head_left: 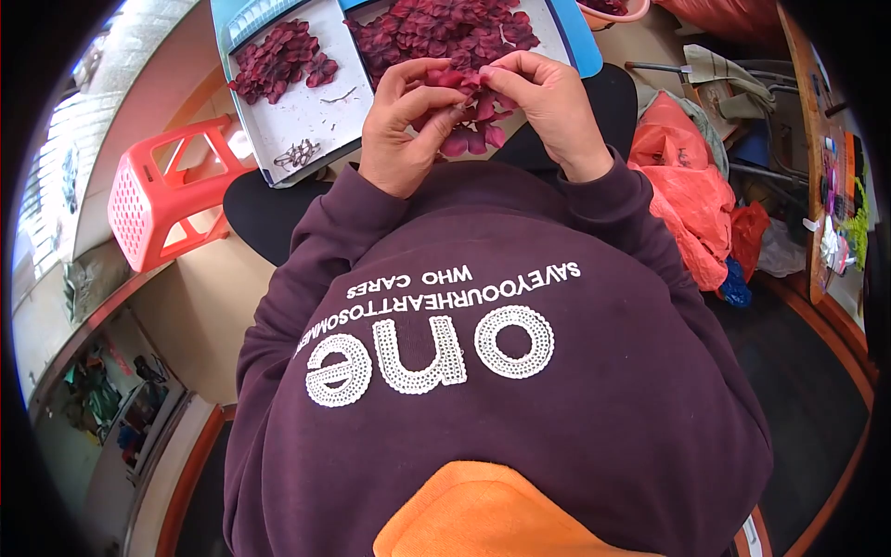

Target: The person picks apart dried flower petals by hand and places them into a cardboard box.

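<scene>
Head view: we find one cluster (475, 137) of dark red petals held up between both hands, near the body-side edge of the tray (576, 39). The right hand (548, 104) has thumb and forefinger pinched on the cluster's upper edge. The left hand (406, 123) grips its left side between thumb and fingers; those fingers hide part of it, so we cannot tell exactly which petal they pinch.

We note the governing relation: from the right pinch, the loose petals spread toward the torso, and the cluster's longer axis appears to run that way. We judge the left thumb nearer to these lower petals than the right fingertips. Beyond the hands, we record a large pile (445, 35) in the tray's right compartment and a smaller heap (281, 58) in the left.
</scene>
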`<action>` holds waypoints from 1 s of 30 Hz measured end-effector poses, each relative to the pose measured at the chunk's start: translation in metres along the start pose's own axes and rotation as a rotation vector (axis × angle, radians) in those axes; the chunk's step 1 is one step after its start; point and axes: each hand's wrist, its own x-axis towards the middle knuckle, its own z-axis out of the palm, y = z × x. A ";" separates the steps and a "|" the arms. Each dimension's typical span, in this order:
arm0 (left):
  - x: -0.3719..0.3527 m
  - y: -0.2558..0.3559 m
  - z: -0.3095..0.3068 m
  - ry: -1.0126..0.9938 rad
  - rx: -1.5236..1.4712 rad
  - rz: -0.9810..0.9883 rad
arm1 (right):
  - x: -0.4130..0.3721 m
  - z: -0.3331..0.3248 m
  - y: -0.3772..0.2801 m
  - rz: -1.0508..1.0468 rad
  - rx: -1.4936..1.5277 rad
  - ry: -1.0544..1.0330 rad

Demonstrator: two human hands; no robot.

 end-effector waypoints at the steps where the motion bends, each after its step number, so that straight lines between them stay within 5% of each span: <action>1: 0.001 0.001 0.000 -0.005 0.077 0.047 | 0.000 -0.001 0.000 0.014 0.009 0.023; 11: 0.003 -0.011 0.005 0.104 -0.309 -0.256 | 0.004 -0.005 0.004 0.108 0.053 0.034; 26: 0.003 -0.013 0.008 0.052 -0.296 -0.155 | 0.012 -0.008 -0.005 0.131 0.002 -0.287; 30: 0.003 -0.017 0.007 0.033 -0.289 -0.143 | 0.012 -0.007 -0.007 0.179 0.098 -0.181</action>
